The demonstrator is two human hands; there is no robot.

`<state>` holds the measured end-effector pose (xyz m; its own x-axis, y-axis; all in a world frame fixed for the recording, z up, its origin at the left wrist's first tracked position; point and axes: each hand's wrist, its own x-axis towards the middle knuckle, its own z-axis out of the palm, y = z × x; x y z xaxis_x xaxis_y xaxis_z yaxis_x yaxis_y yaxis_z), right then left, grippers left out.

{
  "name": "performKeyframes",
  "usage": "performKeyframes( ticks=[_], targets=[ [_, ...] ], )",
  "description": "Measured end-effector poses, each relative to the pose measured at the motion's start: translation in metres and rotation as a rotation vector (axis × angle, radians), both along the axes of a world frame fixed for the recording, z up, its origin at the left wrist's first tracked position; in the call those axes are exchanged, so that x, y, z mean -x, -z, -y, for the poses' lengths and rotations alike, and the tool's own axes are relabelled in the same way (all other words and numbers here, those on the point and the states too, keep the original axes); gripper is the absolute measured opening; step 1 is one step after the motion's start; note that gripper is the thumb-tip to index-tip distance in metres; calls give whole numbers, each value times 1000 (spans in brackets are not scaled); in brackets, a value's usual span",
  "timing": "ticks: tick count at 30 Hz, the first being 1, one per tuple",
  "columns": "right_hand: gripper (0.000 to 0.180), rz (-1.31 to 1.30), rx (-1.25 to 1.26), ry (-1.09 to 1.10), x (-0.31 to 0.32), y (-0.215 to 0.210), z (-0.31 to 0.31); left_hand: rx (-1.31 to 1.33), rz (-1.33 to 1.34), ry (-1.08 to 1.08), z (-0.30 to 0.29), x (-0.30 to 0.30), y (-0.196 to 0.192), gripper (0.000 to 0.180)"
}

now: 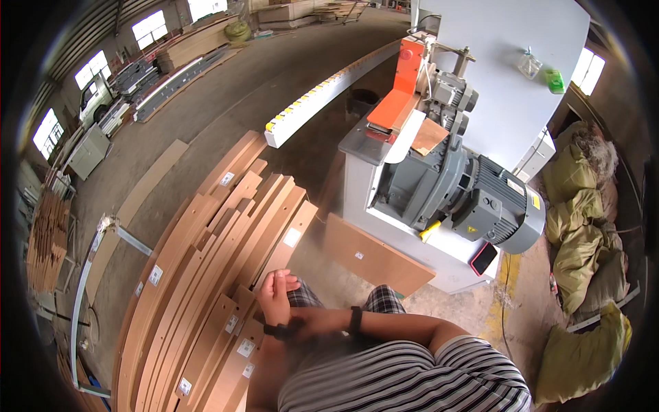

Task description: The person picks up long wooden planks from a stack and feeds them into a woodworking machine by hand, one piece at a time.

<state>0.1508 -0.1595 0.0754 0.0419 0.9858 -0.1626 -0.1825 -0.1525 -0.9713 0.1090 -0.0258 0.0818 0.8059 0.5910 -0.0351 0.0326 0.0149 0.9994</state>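
My left hand (pixel 276 295) is raised in front of me with its fingers curled in, and nothing shows in it. A black wristband (pixel 280 330) goes round its wrist. My right forearm crosses my body, with another black band (pixel 355 320) at that wrist. My right hand (pixel 312 321) lies against the left wrist, by the band there; its fingers are hidden and blurred. Beside my left hand is a stack of long brown boards (pixel 199 275), several with white labels (pixel 232 324).
A white-cased machine (pixel 357 185) with a grey motor (pixel 501 206) and orange guard (pixel 405 82) stands ahead right. A phone (pixel 484 259) and yellow-handled tool (pixel 430 230) lie on its ledge. A brown panel (pixel 377 257) leans below. Sacks (pixel 580 233) line the right; a metal frame (pixel 84 288) stands left.
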Motion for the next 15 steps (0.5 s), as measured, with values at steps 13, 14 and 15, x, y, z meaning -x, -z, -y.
performKeyframes(
  ticks=[13,14,15],
  targets=[
    [48,-201,41,-4,-18,5,4,1055,530,95,-3,-20,2,30],
    [48,-203,41,-6,-18,4,2,852,445,51,-3,-20,1,31],
    [48,-158,9,-13,-19,4,2,854,442,53,-3,-20,1,31]
  ],
)
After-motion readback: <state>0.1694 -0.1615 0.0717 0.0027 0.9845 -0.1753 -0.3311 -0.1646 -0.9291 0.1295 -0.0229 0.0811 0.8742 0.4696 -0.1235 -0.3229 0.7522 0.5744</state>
